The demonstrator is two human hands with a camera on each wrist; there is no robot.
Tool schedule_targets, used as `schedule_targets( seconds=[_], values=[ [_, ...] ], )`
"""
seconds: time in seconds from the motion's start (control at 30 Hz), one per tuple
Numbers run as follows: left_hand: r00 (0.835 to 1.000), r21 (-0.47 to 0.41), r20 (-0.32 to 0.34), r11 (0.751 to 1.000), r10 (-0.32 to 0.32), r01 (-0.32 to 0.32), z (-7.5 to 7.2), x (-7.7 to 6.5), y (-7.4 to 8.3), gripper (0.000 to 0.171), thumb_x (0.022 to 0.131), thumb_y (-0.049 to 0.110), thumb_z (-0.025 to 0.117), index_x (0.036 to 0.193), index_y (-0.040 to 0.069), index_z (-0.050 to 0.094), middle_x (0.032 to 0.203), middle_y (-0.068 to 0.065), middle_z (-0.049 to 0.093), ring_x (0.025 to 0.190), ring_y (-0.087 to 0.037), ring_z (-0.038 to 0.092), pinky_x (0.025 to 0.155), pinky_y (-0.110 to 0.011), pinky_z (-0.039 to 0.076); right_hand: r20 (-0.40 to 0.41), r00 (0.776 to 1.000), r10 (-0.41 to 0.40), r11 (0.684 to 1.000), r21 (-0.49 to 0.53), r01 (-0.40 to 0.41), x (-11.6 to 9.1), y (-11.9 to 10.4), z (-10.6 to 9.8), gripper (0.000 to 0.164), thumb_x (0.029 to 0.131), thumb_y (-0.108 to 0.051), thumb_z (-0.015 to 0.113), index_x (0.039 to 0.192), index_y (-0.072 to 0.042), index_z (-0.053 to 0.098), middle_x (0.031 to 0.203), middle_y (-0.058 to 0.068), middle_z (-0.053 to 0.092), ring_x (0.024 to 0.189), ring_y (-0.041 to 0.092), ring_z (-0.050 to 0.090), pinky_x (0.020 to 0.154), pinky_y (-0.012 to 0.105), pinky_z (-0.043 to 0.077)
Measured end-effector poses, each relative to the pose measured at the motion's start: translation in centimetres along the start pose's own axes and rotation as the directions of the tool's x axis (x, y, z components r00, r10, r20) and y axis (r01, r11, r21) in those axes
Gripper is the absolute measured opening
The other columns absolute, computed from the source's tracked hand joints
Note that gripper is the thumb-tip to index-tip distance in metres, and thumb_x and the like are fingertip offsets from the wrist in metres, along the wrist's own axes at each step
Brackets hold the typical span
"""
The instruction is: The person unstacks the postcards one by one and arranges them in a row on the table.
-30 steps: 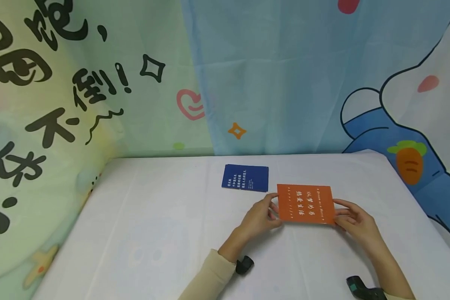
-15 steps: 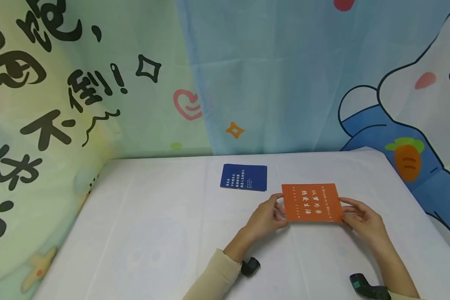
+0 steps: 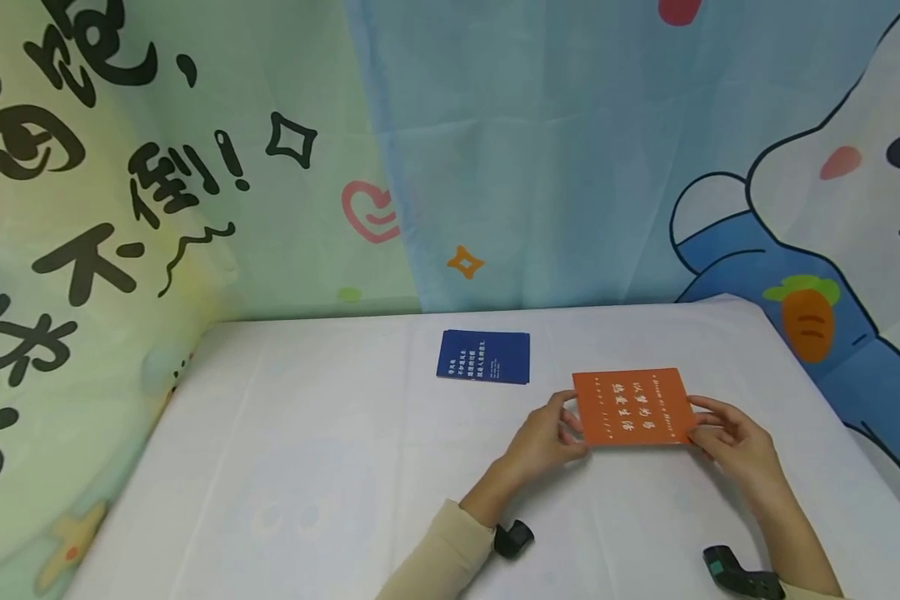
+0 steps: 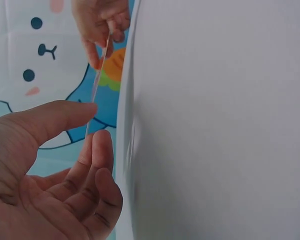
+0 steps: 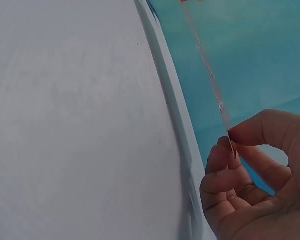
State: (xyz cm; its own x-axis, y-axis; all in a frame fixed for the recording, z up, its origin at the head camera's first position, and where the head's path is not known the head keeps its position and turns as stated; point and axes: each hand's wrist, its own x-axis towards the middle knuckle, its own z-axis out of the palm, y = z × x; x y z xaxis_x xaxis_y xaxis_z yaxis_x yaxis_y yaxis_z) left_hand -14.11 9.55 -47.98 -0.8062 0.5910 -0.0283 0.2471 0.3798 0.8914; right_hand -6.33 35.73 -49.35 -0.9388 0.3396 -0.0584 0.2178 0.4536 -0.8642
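An orange card [image 3: 633, 407] with white printed characters is held above the table between both hands. My left hand [image 3: 546, 437] pinches its left edge between thumb and fingers. At the opposite edge my right hand [image 3: 737, 443] pinches it the same way. Seen edge-on in the left wrist view, the card [image 4: 96, 86] looks like a thin line running from the left thumb up to the right hand. The right wrist view shows the card [image 5: 212, 75] edge-on too, its near end between thumb and fingers.
Beyond the left hand, a small stack of dark blue cards [image 3: 483, 357] with white print lies on the white-covered table [image 3: 307, 467]. A printed cloth backdrop [image 3: 540, 167] rises behind the table's back edge.
Both hands have shifted right together with the orange card, the left a little more plainly. The blue cards stay where they are on the table, as the view turns slightly.
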Motion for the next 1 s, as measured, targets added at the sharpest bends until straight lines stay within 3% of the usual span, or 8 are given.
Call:
schedule_targets(
  seconds=[0.3, 0.43, 0.77, 1.0],
  values=[
    [1.0, 0.014, -0.001, 0.999, -0.029, 0.029, 1.3, 0.6, 0.1, 0.07, 0.08, 0.003, 0.076, 0.142, 0.005, 0.043, 0.092, 0.003, 0.064, 0.068, 0.004, 0.055, 0.065, -0.012, 0.044, -0.032, 0.999, 0.006, 0.999, -0.034, -0.007, -0.1, 0.4, -0.5, 0.053, 0.093, -0.017, 0.065, 0.139, 0.002, 0.045, 0.095, -0.02, 0.051, 0.075, 0.001, 0.049, 0.061, 0.015, 0.045],
    [0.999, 0.028, 0.003, 0.999, -0.037, 0.037, 1.9, 1.1, 0.2, 0.071, 0.08, 0.004, 0.077, 0.142, 0.004, 0.043, 0.09, 0.004, 0.064, 0.067, 0.004, 0.054, 0.064, -0.012, 0.043, -0.056, 0.997, 0.056, 0.995, -0.075, -0.06, 0.2, 0.8, -0.7, 0.053, 0.093, -0.019, 0.065, 0.137, 0.006, 0.048, 0.095, -0.018, 0.052, 0.076, 0.0, 0.048, 0.061, 0.014, 0.045],
    [0.998, 0.099, 0.004, 0.993, -0.061, 0.06, 3.2, 1.8, 0.8, 0.071, 0.08, 0.009, 0.077, 0.142, 0.002, 0.043, 0.084, 0.01, 0.061, 0.065, 0.004, 0.052, 0.061, -0.013, 0.041, -0.091, 0.986, 0.139, 0.978, -0.146, -0.152, 0.7, 1.4, -1.2, 0.051, 0.096, -0.025, 0.061, 0.136, 0.005, 0.051, 0.115, 0.017, 0.06, 0.079, 0.002, 0.047, 0.063, 0.01, 0.043],
    [0.997, 0.119, 0.007, 0.99, -0.072, 0.071, 3.7, 2.0, 0.8, 0.07, 0.08, 0.011, 0.077, 0.142, 0.003, 0.044, 0.082, 0.013, 0.059, 0.064, 0.005, 0.051, 0.06, -0.013, 0.04, -0.127, 0.97, 0.205, 0.965, -0.14, -0.223, 0.9, 1.7, -1.1, 0.05, 0.096, -0.024, 0.06, 0.138, 0.003, 0.051, 0.119, 0.02, 0.058, 0.084, 0.011, 0.046, 0.062, 0.011, 0.041]
  ],
)
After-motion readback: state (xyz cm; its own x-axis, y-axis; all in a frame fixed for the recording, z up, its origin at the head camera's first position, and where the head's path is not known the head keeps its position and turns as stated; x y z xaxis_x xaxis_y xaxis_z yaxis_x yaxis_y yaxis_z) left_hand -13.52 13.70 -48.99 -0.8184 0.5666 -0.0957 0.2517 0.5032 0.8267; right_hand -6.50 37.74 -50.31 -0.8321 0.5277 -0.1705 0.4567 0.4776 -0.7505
